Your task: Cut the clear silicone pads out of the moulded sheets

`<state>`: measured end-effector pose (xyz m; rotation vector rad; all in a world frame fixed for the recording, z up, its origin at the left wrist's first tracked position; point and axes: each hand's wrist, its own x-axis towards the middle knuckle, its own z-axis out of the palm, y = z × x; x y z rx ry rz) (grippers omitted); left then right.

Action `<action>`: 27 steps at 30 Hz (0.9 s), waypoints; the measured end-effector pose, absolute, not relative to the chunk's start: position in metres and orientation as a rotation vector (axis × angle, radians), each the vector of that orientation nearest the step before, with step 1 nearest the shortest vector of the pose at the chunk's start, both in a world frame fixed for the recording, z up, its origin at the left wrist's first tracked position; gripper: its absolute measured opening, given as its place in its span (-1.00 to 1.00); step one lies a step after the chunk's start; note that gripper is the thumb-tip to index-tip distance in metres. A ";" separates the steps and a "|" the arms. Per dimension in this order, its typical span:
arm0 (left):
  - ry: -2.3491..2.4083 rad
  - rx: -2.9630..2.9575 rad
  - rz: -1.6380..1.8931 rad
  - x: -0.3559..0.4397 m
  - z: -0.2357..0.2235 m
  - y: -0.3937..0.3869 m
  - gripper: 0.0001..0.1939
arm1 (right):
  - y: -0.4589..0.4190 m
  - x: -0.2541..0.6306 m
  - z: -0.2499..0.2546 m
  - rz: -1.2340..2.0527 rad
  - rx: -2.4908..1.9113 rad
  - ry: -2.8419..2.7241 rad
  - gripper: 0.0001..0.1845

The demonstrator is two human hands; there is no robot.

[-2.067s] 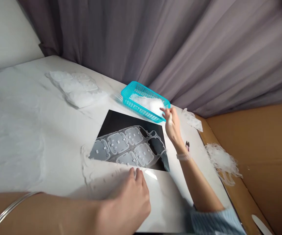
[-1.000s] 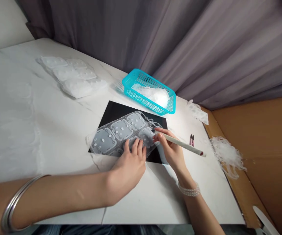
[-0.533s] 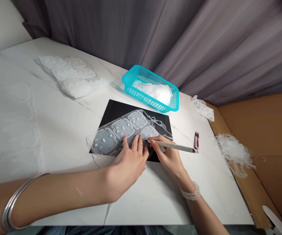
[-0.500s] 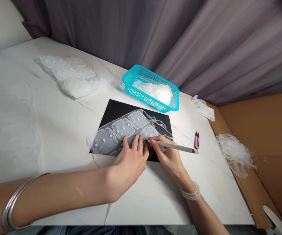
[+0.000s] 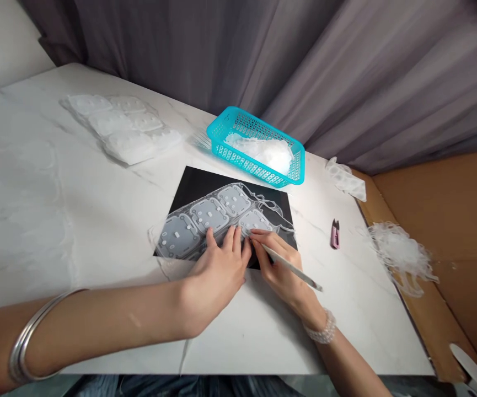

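Note:
On a black mat [image 5: 197,179] lies a translucent moulded sheet [image 5: 209,214] with rounded panels and small raised bits; thin loose strands trail from its far right edge. My left hand [image 5: 221,264] rests flat on the near side of the sheet, fingers spread and pressing it. Right beside those fingertips, my right hand [image 5: 277,264] pinches a slim pale pen-like tool [image 5: 300,274] near its front end. Its tip is hidden by the fingers, and the back end slants toward my wrist.
A turquoise basket [image 5: 258,172] holding white pieces stands behind the mat. Pink thread snips [image 5: 335,235] lie to the right. Tangled clear strips [image 5: 401,253] and a translucent piece [image 5: 348,179] sit at the right edge by cardboard [image 5: 449,220]. Stacked translucent sheets [image 5: 118,124] lie back left.
The back end of the pen-like tool has swung down and toward me, now lying along my right hand. My left hand keeps its place on the sheet.

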<state>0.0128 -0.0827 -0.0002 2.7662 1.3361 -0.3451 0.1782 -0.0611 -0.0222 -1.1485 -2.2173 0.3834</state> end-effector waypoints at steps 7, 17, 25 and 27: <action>1.349 2.759 -0.323 0.011 0.008 -0.080 -0.37 | -0.059 0.179 -0.035 0.324 -1.078 -2.250 -0.72; 1.371 2.683 -0.325 0.011 -0.001 -0.080 -0.41 | -0.058 0.185 -0.030 0.367 -0.995 -2.502 -0.60; 1.356 2.724 -0.400 0.007 0.000 -0.077 -0.36 | -0.044 0.202 -0.024 0.808 -1.242 -1.763 -0.75; 1.352 2.713 -0.416 0.006 0.004 -0.075 -0.35 | -0.034 0.223 -0.019 0.844 -1.249 -1.480 -0.80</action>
